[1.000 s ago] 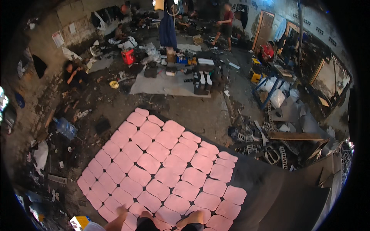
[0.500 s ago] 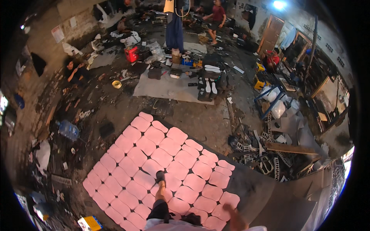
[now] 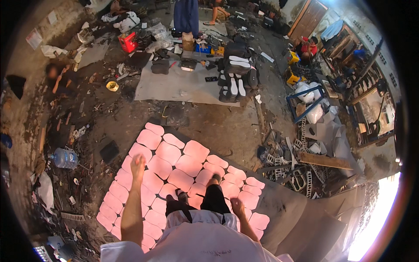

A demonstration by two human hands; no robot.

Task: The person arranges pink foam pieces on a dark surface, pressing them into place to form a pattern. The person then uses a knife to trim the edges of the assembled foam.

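Note:
I look straight down at myself standing on a patch of pink rounded paving tiles (image 3: 179,166) laid in rows on the dirt floor. My left hand (image 3: 138,164) is stretched out over the tiles, fingers loosely curled, holding nothing. Lower down by my hip, my right hand (image 3: 237,206) hangs closed with nothing visible in it. Both my feet in dark sandals (image 3: 214,179) rest on the tiles, below black shorts and a white shirt.
A grey mat (image 3: 183,85) with stacked black-and-white moulds (image 3: 235,76) lies ahead. A water jug (image 3: 64,158) sits at left, metal scrap and a plank (image 3: 325,160) at right. People sit or stand at left (image 3: 59,76), back (image 3: 185,15) and right (image 3: 307,47). A grey slab (image 3: 297,214) borders the tiles.
The view has swung and dropped closer to the tiles. My body has come into the picture, my left arm has reached forward, and my feet have stepped further onto the tiles.

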